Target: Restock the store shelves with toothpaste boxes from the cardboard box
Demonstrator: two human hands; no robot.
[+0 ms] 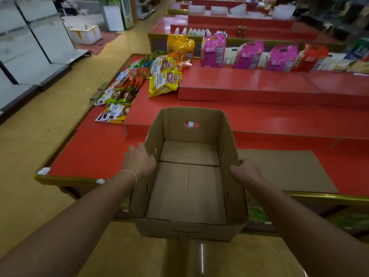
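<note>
Between the two hands, the cardboard box sits with its far part over the red display table and its near end past the table's edge, above the floor; no toothpaste boxes show inside it. The left hand lies flat against the left wall, fingers nearly straight. The right hand curls over the right wall's rim, gripping it. A flat cardboard sheet lies just right of the box. Farther back, snack packets are scattered on the table, with pink bags standing beyond a raised red step. Bare grey shelves line the yellow floor at left.
</note>
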